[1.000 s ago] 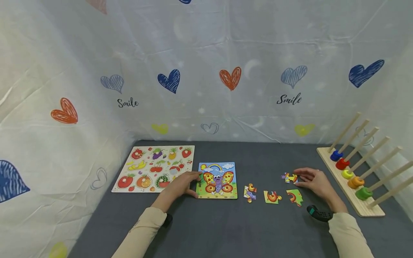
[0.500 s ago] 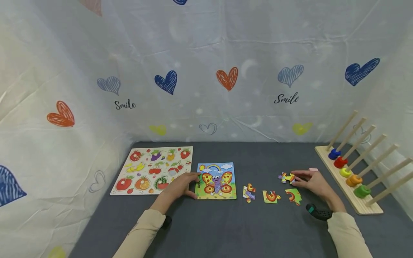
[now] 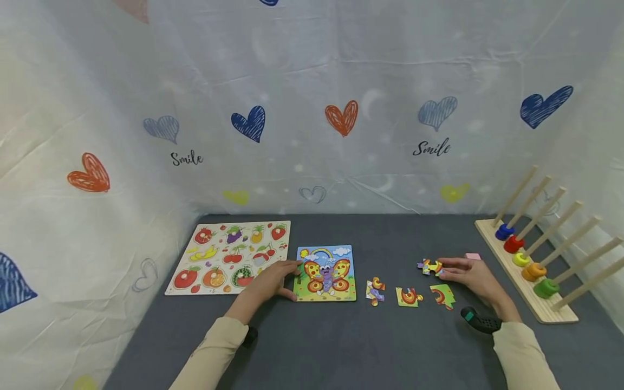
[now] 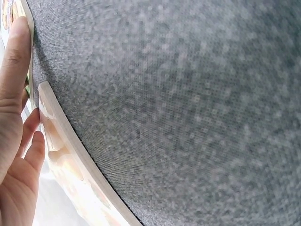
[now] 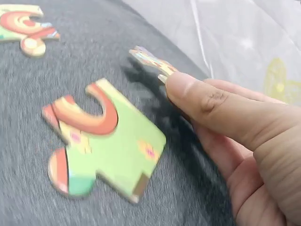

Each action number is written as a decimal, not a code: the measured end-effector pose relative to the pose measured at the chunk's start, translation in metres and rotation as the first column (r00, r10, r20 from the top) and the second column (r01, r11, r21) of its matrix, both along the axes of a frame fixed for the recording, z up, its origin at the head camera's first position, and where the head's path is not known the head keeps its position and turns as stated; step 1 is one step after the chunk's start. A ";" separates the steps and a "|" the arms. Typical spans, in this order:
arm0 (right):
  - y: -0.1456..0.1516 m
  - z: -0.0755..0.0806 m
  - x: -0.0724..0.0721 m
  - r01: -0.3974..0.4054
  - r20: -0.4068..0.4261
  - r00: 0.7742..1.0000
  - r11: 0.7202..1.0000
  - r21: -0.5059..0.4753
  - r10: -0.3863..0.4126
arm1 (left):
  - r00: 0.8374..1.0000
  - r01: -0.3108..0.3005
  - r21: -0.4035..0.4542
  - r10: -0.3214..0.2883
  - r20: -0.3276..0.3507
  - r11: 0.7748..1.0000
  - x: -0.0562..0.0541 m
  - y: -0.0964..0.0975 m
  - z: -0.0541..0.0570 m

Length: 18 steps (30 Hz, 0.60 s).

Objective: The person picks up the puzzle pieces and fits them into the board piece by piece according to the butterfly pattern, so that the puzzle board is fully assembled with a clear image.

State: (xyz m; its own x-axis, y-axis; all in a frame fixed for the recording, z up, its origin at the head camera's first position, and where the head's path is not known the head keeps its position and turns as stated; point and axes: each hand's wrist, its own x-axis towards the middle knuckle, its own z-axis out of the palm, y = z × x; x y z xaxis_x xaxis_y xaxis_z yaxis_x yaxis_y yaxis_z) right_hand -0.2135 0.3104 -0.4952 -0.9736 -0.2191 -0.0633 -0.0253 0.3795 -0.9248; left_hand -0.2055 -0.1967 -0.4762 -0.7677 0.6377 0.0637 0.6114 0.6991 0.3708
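My right hand pinches a yellow, orange and purple jigsaw piece between thumb and fingers. In the right wrist view this piece is held just above the dark cloth, over its shadow. Nearest to it lies a green corner piece with a red-orange curve. Two other loose pieces lie to the left: a yellow-and-orange piece and a purple one. Beyond them is a square butterfly picture. My left hand touches its left edge, thumb extended at the lower corner and fingers higher up.
A fruit puzzle board lies at the left, close by my left hand. On the right stands a wooden peg rack with coloured rings. A small pink block shows behind my right hand. A white curtain hangs behind the table.
My right hand has shifted slightly left with the jigsaw piece, and the pink block has come into sight behind it. My left hand stays at the butterfly picture. The head view has turned slightly.
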 end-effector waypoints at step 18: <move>-0.049 0.011 -0.006 -0.116 0.022 0.992 0.977 -0.181 0.122 | 1.000 -0.015 -0.023 0.015 0.002 1.000 0.000 0.002 0.002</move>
State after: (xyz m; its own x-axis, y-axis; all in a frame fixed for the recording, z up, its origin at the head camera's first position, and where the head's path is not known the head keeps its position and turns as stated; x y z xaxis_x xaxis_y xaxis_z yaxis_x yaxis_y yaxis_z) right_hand -0.2194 0.2616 -0.4847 -0.9379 -0.3440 -0.0439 -0.0290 0.2037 -0.9786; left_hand -0.2053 -0.1948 -0.4739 -0.7776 0.6270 0.0480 0.5998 0.7166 0.3559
